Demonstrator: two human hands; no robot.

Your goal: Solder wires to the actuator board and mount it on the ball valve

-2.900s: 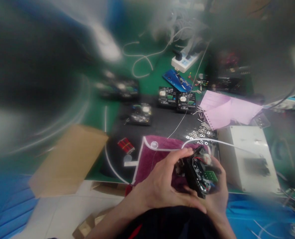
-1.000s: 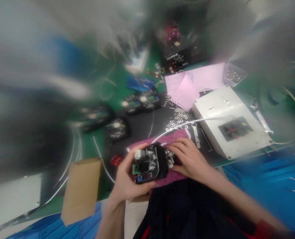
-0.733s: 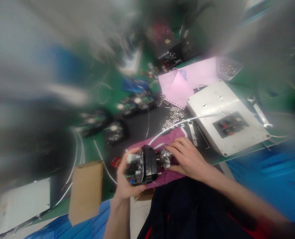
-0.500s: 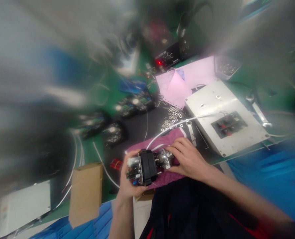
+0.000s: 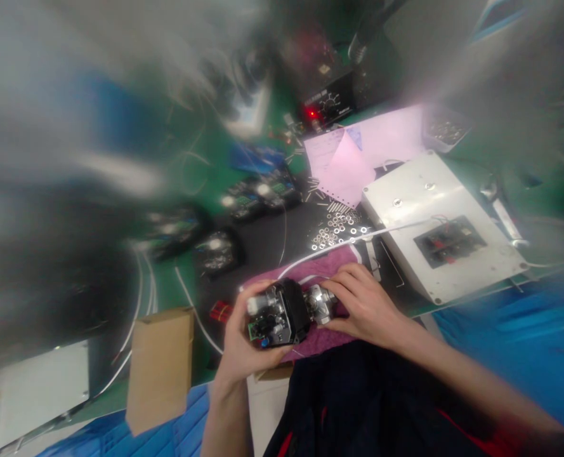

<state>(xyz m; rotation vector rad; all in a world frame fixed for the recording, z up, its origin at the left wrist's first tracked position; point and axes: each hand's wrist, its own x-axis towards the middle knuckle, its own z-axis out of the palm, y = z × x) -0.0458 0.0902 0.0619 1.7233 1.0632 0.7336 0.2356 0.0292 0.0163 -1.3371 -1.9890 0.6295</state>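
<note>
My left hand (image 5: 243,343) is wrapped round a black housing (image 5: 295,314) whose open side shows a small circuit board and components. My right hand (image 5: 358,301) grips a silver metal valve body (image 5: 320,303) by its right end, thumb below and fingers above. The valve body sits right against the housing; whether the two are joined is hidden. A white cable (image 5: 320,252) runs from behind the housing toward the metal box on the right. Under both parts lies a purple cloth (image 5: 317,343).
A metal box (image 5: 453,254) with a dark terminal panel stands at right, a wrench (image 5: 505,216) beyond it. Loose washers and pins (image 5: 336,228) lie on the black mat, near pink paper (image 5: 348,162). Several open black units (image 5: 217,251) and a cardboard box (image 5: 160,368) are at left.
The black housing has turned in my left hand, so its open side with the circuit board faces me more. Less of the gap between housing and valve body shows. My right hand keeps its grip.
</note>
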